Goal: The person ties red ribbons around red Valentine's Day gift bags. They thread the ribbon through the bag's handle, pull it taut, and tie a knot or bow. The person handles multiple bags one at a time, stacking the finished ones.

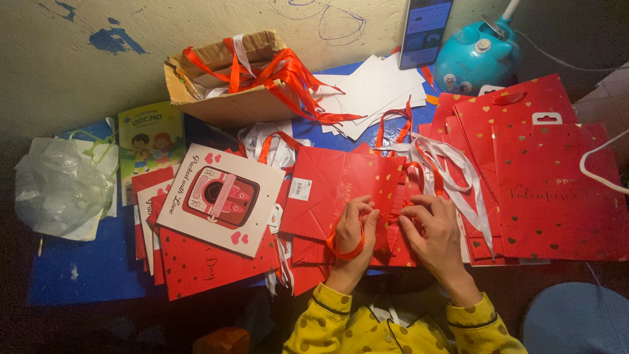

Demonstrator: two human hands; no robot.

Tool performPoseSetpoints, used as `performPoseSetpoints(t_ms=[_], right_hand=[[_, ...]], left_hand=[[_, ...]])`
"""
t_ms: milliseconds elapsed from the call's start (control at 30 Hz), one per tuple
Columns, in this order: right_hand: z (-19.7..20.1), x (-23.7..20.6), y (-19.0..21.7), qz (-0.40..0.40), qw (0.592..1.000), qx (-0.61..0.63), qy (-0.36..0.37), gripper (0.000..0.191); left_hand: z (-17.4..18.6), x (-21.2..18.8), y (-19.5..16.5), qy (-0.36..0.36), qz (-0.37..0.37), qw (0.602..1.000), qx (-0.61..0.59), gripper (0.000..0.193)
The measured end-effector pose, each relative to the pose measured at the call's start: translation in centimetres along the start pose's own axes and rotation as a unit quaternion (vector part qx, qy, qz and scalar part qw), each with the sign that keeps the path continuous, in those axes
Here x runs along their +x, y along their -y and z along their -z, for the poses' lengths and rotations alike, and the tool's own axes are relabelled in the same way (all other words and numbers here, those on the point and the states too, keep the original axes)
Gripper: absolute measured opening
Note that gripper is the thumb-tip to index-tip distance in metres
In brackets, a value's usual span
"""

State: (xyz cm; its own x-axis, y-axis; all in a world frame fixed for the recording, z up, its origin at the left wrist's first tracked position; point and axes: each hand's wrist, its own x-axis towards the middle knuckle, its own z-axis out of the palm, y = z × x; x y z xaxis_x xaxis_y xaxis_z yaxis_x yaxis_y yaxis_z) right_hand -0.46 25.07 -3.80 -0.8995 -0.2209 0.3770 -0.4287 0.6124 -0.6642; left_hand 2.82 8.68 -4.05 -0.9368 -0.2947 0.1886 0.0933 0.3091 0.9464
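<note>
Blue tabletop (78, 275) lies crowded with red gift bags. Both hands meet over a flattened red bag (337, 190): left hand (352, 233) pinches an orange-red ribbon (344, 252), right hand (432, 233) pinches its other end.

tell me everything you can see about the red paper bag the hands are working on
The red paper gift bag lies flat and folded on the blue table, among other red bags. It looks like glossy paper with small gold hearts, and a white sticker sits near its left edge. The left hand and right hand both pinch at its right edge, where an orange-red ribbon loops down around the left hand.
</note>
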Motion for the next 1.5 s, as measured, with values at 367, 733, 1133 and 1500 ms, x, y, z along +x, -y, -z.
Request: performPoseSetpoints(t_ms=[367,733,1133,1500], right_hand=[[0.0,0.0,0.1,0.001,1.000,0.009,-0.006,0.014],[0.0,0.0,0.1,0.004,1.000,0.007,-0.008,0.014],[0.1,0.0,0.3,0.003,1.000,0.005,-0.009,0.014],[0.0,0.0,0.1,0.001,1.000,0.005,-0.008,0.013]], left_hand=[[0.4,-0.2,-0.3,0.022,-0.076,0.993,0.091,0.028],[0.2,-0.3,-0.2,0.013,-0.064,0.993,0.103,0.016],[0.1,0.0,-0.4,-0.003,-0.041,0.996,0.074,0.016],[0.5,0.1,-1.6,0.043,-0.009,0.995,0.094,0.015]])
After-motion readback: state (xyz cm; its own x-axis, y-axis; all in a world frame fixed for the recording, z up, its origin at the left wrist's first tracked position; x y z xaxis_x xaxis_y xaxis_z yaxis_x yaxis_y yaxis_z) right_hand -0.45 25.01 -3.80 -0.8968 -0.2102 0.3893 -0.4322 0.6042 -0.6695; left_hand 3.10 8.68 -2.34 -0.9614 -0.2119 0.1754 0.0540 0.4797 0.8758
